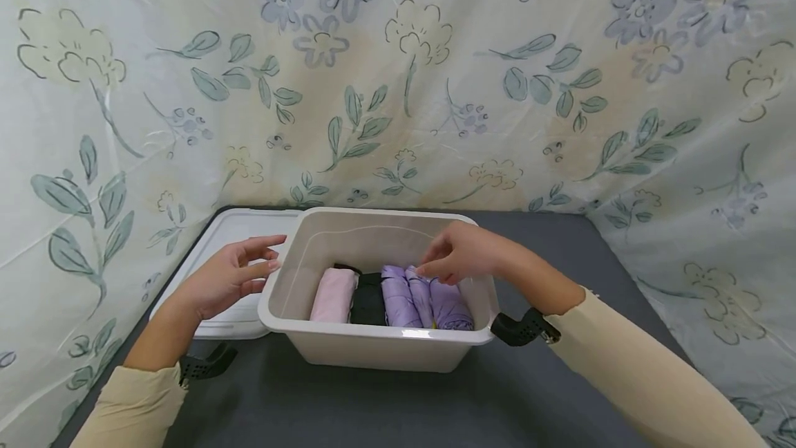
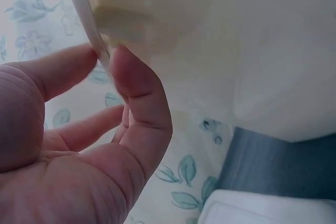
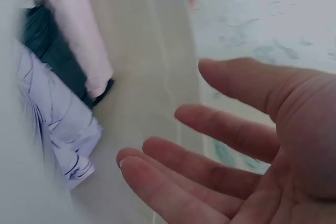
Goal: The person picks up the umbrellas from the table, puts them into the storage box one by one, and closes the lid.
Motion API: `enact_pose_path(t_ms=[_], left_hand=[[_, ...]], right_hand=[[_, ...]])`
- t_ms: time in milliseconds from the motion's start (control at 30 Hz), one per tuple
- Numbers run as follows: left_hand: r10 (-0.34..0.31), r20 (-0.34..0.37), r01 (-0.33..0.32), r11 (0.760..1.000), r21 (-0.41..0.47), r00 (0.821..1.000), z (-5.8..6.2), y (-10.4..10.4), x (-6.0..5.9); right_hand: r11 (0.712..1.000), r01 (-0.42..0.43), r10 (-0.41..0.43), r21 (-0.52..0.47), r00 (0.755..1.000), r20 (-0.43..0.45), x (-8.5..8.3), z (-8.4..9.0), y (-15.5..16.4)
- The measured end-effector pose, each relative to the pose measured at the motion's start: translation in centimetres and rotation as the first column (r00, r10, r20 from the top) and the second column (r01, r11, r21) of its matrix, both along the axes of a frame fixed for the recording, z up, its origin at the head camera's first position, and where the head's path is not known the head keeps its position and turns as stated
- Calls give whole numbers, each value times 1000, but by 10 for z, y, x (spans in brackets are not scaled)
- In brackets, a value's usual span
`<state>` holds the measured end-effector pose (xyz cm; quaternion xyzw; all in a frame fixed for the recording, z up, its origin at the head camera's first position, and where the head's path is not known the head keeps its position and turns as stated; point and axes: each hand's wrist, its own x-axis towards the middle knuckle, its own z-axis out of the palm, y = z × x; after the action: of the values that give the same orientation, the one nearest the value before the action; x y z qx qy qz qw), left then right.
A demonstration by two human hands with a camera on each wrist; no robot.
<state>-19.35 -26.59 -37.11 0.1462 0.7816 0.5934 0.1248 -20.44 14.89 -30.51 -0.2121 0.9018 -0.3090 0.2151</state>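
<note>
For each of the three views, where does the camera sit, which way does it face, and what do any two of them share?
Head: worn on the head, looking forward and down at the white bin; both forearms, left hand and right hand show.
Left wrist: beside the bin's outer wall, facing its rim; palm and fingers show.
Right wrist: above the bin, looking in; open fingers show.
Shared: head and right wrist both show the pink roll, black roll and purple rolls.
</note>
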Motion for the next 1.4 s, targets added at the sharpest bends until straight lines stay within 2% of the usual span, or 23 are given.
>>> enact_pose_path(t_ms=[133, 300, 500, 600, 667, 767, 1000, 1100, 1167, 1300, 1400], left_hand=[[18, -10, -18, 1000, -18, 1000, -6, -4, -1], [94, -53, -99, 991, -94, 994, -17, -10, -5], [173, -168, -210, 948, -240, 971, -30, -13, -13], [188, -233, -252, 924, -288, 954, -35, -15, -16], [190, -288, -281, 905, -319, 939, -37, -16, -17], [185, -370, -324, 875, -361, 910, -40, -18, -19], [180, -484, -419, 790, -447, 856, -50, -27, -21], [169, -525, -447, 764, -466, 834, -54, -31, -22], [162, -541, -459, 751, -474, 825, -56, -34, -23], [160, -544, -468, 732, -494, 824, -61, -39, -25], [163, -544, -478, 718, -507, 823, -63, -42, -25]], right_hand=[[994, -9, 5, -113, 999, -32, 12, -5, 17], [962, -18, -16, -272, 992, -123, 23, -16, 33], [899, -39, -76, -435, 967, -242, 34, -28, 43], [879, -51, -112, -475, 944, -310, 39, -34, 46], [871, -62, -138, -488, 921, -363, 42, -39, 47], [863, -78, -182, -499, 874, -451, 47, -48, 47], [880, -60, -287, -472, 723, -628, 61, -67, 48], [877, -56, -319, -478, 676, -664, 68, -74, 48], [871, -62, -336, -488, 650, -682, 71, -79, 48], [861, -77, -357, -502, 611, -706, 78, -87, 47], [859, -84, -362, -505, 599, -715, 83, -92, 47]])
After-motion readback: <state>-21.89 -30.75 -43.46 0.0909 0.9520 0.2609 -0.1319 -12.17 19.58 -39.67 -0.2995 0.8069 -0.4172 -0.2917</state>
